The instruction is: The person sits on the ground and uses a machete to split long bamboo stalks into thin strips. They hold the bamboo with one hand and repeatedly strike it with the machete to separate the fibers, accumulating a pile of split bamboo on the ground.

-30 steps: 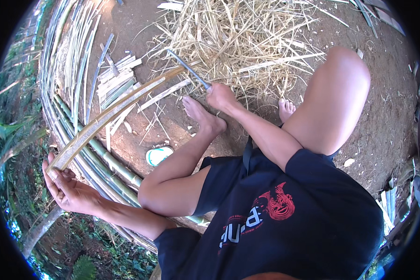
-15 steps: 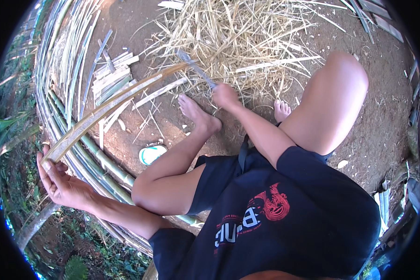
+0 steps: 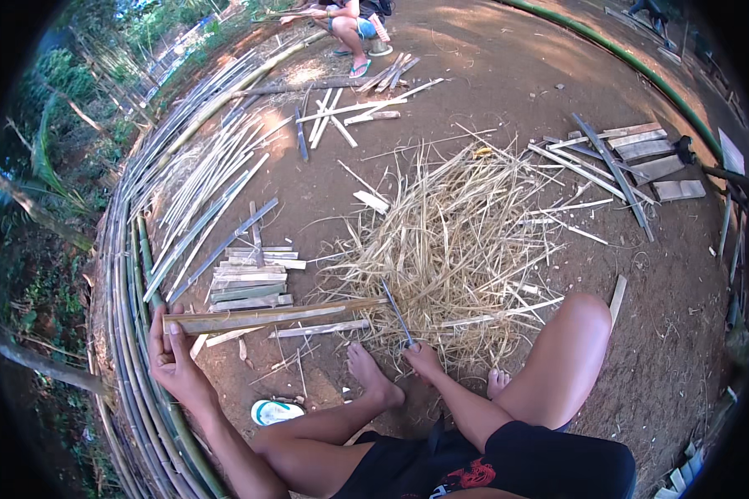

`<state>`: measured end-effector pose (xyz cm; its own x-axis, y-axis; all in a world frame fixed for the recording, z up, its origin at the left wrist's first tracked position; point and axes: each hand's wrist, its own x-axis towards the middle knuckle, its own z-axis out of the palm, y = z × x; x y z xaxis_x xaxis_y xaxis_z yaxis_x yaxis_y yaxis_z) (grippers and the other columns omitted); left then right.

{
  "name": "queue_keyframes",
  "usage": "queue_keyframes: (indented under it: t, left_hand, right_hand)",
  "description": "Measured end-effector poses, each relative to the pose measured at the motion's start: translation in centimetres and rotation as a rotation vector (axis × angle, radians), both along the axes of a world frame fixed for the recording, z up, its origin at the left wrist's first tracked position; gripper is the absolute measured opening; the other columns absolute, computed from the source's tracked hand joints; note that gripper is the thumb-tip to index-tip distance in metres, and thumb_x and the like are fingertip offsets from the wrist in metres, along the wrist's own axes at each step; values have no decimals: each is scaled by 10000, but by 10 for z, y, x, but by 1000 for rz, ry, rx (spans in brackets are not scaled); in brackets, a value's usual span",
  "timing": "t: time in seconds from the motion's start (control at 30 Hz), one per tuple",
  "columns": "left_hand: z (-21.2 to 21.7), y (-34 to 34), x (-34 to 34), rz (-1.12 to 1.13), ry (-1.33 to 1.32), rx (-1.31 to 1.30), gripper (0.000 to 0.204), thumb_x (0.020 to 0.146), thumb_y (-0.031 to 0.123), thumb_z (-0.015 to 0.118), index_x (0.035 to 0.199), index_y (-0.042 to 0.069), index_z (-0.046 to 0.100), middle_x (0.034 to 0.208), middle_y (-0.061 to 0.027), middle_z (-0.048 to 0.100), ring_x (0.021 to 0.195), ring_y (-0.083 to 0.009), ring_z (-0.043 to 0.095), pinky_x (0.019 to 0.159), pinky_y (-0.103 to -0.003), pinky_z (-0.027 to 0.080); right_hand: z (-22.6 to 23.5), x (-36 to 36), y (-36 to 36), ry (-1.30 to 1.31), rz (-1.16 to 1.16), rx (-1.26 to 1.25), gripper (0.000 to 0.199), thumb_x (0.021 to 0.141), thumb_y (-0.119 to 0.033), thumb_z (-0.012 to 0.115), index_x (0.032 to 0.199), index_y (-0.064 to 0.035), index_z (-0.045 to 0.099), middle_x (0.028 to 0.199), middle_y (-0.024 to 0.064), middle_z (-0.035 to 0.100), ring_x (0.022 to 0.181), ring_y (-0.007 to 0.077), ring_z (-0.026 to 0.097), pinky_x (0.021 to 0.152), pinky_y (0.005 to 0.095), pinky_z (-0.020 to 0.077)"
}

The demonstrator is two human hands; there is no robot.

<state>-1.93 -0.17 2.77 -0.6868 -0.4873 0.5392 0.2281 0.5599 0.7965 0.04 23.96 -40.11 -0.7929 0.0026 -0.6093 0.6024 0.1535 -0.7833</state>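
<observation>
At the left, my left hand point(image 3: 181, 376) is closed around the near end of a long split bamboo strip point(image 3: 266, 318), its thumb lying along the strip. The strip reaches across to the right, its far end thin and darker. My right hand point(image 3: 424, 363) grips the handle of a knife point(image 3: 399, 316), the blade pointing away and slightly left. The blade crosses at the strip's far tip; whether they touch I cannot tell. Beneath and beyond them a heap of pale bamboo shavings point(image 3: 453, 241) spreads over the dirt.
A stack of short bamboo slats point(image 3: 251, 283) lies beyond the strip. Long bamboo poles point(image 3: 133, 333) edge the ground at the left. A white and teal sandal point(image 3: 276, 412) lies by my knee. Flat slats point(image 3: 653, 154) sit at the far right, and another person point(image 3: 348, 29) crouches far off.
The view has tilted up, bringing in more far ground and another person. The bamboo strip has swung from a steep slant to nearly level, both hands still gripping as before.
</observation>
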Motion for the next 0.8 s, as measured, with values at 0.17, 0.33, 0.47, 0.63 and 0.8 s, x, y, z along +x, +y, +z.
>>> queue_keyframes:
  t: [0.17, 0.33, 0.47, 0.63, 0.8]
  left_hand:
    - [-13, 10, -5, 12, 12, 22, 378, 977, 166, 535, 1302, -27, 513, 1042, -183, 675, 892, -155, 656, 754, -280, 562]
    - [-14, 3, -2, 50, -35, 27, 356, 974, 166, 547, 1266, -36, 543, 995, -143, 673, 860, -131, 649, 714, -252, 561]
    - [-16, -12, -2, 43, -42, 29, 342, 970, 164, 554, 1231, -57, 557, 1007, -140, 668, 863, -150, 662, 697, -254, 570]
    - [-14, -15, -2, 58, -28, 33, 342, 967, 181, 560, 1204, -65, 571, 1016, -165, 665, 876, -178, 668, 745, -293, 582]
    - [-29, -37, -6, 10, -21, 152, 336, 974, 206, 546, 1193, -48, 562, 1080, -187, 666, 991, -192, 651, 808, -281, 529]
  right_hand:
    - [-18, -3, -17, 162, -26, 151, 383, 875, -408, 639, 885, -34, 556, 619, 87, 602, 465, 187, 583, 444, 347, 469]
    - [48, 5, -22, 322, 119, 241, 460, 919, -451, 546, 908, 9, 532, 700, 220, 628, 711, 414, 637, 654, 497, 486]
    - [0, 6, -4, 197, 108, 371, 508, 924, -464, 511, 982, 41, 540, 802, 267, 650, 780, 441, 645, 699, 517, 493]
    - [25, 6, -21, 211, 150, 292, 524, 932, -471, 489, 1029, 41, 544, 820, 263, 646, 813, 453, 628, 723, 506, 493]
    - [-21, 14, 3, 138, 97, 317, 461, 941, -456, 489, 950, 2, 544, 795, 248, 644, 767, 440, 624, 689, 509, 490]
